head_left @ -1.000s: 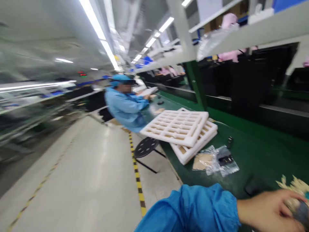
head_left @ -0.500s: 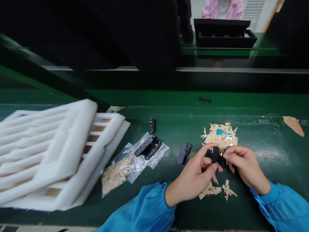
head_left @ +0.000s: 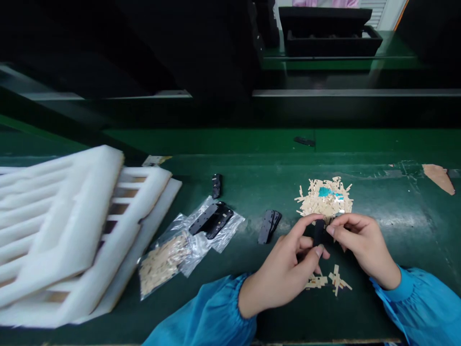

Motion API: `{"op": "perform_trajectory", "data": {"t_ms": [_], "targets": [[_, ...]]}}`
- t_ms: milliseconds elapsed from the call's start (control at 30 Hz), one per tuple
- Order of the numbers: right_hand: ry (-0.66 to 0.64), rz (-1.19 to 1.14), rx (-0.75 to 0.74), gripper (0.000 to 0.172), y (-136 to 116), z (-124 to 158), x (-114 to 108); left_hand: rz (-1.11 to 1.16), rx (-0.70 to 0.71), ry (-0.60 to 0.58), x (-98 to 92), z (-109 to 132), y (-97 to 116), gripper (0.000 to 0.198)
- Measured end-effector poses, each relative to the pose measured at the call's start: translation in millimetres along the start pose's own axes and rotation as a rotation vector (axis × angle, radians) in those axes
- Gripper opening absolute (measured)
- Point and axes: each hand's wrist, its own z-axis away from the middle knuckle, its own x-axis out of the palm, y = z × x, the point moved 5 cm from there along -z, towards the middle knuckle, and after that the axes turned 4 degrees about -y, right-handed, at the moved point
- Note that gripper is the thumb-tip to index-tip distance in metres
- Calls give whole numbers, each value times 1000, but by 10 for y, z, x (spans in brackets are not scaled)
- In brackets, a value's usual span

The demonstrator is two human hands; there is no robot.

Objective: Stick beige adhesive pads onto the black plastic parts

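Note:
Both hands work together above the green bench mat. My left hand (head_left: 281,271) and my right hand (head_left: 360,250) pinch a small black plastic part (head_left: 319,233) between their fingertips, and the fingers hide much of it. Just beyond them lies a heap of beige adhesive strips (head_left: 324,199) with a bit of blue film in it. Several loose strips (head_left: 336,280) lie below my fingers. Left of my left hand, a stack of black parts (head_left: 269,227) rests on the mat.
White foam trays (head_left: 61,226) are stacked at the left. Next to them lie a plastic bag of black parts (head_left: 211,223), a bag of beige strips (head_left: 163,262) and a single black part (head_left: 216,186). A black tray (head_left: 329,41) sits beyond the bench.
The view has swung from the aisle and co-worker down to the bench. My hands have come together at the black part, and the scene has shifted slightly up and left.

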Motion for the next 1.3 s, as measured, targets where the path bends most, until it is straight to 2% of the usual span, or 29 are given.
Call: {"op": "perform_trajectory", "data": {"t_ms": [500,933,1300], "targets": [[6,1,-2,18,7,7,10,-30,25,5,23,1,77,52],[-26,-40,22,19,71,6,40,-64,75,17,22,8,46,47],[-1,-58,27,19,79,19,46,-77,95,2,32,4,-6,49]]}}
